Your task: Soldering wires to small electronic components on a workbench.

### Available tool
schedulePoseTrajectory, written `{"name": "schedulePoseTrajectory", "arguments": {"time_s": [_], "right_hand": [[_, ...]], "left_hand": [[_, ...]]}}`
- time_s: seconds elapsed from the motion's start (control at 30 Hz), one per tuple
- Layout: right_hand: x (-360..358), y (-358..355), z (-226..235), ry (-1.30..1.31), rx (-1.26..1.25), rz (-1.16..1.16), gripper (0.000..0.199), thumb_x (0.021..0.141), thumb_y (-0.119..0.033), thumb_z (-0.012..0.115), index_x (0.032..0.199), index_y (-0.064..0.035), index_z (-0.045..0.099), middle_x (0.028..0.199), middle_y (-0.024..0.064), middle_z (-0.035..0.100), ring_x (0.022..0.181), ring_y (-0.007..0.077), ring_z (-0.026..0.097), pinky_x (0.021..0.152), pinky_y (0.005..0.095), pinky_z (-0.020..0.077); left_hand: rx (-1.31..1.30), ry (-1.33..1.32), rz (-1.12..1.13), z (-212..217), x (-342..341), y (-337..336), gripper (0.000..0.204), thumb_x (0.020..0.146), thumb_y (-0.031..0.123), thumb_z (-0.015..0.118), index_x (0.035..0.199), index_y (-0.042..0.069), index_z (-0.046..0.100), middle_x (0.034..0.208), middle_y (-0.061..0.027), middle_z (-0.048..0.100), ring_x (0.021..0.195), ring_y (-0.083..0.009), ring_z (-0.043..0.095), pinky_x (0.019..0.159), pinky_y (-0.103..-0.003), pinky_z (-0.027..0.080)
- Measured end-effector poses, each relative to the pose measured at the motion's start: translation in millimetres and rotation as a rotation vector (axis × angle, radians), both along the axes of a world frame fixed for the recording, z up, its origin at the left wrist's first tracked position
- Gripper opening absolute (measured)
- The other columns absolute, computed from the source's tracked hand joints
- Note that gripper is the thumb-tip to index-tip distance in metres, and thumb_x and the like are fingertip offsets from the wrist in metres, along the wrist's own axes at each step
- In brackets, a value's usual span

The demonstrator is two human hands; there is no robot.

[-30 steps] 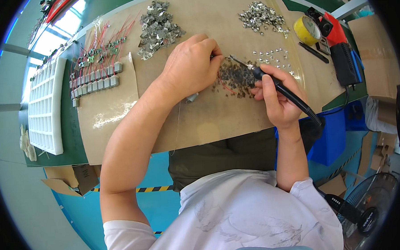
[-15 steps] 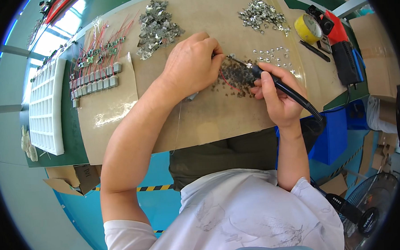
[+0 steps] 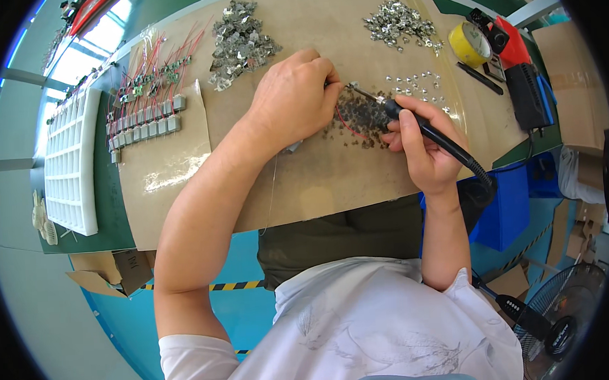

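I see my right hand wrapped around a black soldering iron, fingers curled tight on the grip and thumb along its side. The metal tip points up and left, toward my left hand. That hand lies palm down, fingers bent and bunched together at their tips right where the iron's tip ends. They seem to pinch something small there, but it is hidden under the fingers and I cannot tell what it is. A thin red wire curves out just below them.

Both hands work over a dark scatter of tiny parts on the brown cardboard sheet that covers the green bench. Just beyond the right hand lie rows of small shiny pieces. Further up sit two heaps of silver metal clips, one above the left hand and one toward the right.

On the far left stands a white tray with many compartments. Next to it is a row of small grey blocks with red wires fanning upward. At the right edge I see a yellow roll of tape, a red and black tool and a brown cardboard box. The iron's black cord runs off the bench edge toward a blue bin.
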State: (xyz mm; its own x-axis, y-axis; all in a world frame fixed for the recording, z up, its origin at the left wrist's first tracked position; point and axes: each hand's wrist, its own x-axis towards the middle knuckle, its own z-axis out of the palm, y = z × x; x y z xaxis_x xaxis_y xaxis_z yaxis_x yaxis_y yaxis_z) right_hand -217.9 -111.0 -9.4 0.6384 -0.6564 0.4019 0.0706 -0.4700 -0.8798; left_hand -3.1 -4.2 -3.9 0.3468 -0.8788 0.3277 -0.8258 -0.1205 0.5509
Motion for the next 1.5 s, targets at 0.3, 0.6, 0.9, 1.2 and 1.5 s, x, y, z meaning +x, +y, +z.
{"name": "schedulePoseTrajectory", "arguments": {"time_s": [0.3,0.6,0.9,1.2,1.5], "right_hand": [[0,-3,-1,0.036,-0.045,0.012,0.022,0.103,-0.001,0.064,0.122,0.0070,0.071,0.085,0.0121,0.076,0.066,0.0118,0.072,0.064,0.0249,0.0613],[-3,-12,2,-0.048,-0.142,-0.129,0.021,0.097,-0.003,0.073,0.118,0.0028,0.073,0.086,0.0091,0.075,0.067,0.0125,0.071,0.062,0.0241,0.0542],[-33,-105,24,0.353,-0.949,-0.474,0.035,0.093,-0.004,0.076,0.127,-0.0128,0.075,0.094,0.0112,0.067,0.087,0.0310,0.066,0.080,0.0412,0.0524],[24,-59,23,0.118,-0.833,-0.050,0.035,0.087,0.008,0.071,0.119,-0.0064,0.073,0.086,0.0103,0.069,0.082,0.0302,0.062,0.076,0.0417,0.0523],[38,-46,18,0.146,-0.801,0.015,0.029,0.086,0.005,0.075,0.113,-0.0058,0.073,0.086,0.0108,0.070,0.083,0.0297,0.062,0.074,0.0409,0.0531]], "left_hand": [[-0.007,0.005,0.005,1,0,-1,0.012,0.089,0.015,0.072,0.089,0.004,0.076,0.094,-0.0165,0.070,0.088,-0.0394,0.070,0.081,-0.047,0.058],[0.015,0.001,0.013,-2,-1,-1,0.013,0.091,0.018,0.075,0.091,0.005,0.074,0.095,-0.0141,0.069,0.090,-0.0366,0.068,0.081,-0.046,0.055],[0.051,0.034,0.025,0,-1,-1,0.012,0.091,0.017,0.074,0.091,0.005,0.074,0.096,-0.0142,0.068,0.093,-0.0365,0.068,0.083,-0.046,0.055],[0.039,0.018,0.031,-3,-1,-1,0.012,0.090,0.017,0.074,0.090,0.005,0.074,0.095,-0.0139,0.068,0.093,-0.0363,0.068,0.084,-0.046,0.056],[-0.002,0.009,0.017,-5,-2,-2,0.012,0.089,0.017,0.074,0.090,0.005,0.074,0.094,-0.0141,0.069,0.092,-0.0367,0.069,0.083,-0.046,0.056]]}}
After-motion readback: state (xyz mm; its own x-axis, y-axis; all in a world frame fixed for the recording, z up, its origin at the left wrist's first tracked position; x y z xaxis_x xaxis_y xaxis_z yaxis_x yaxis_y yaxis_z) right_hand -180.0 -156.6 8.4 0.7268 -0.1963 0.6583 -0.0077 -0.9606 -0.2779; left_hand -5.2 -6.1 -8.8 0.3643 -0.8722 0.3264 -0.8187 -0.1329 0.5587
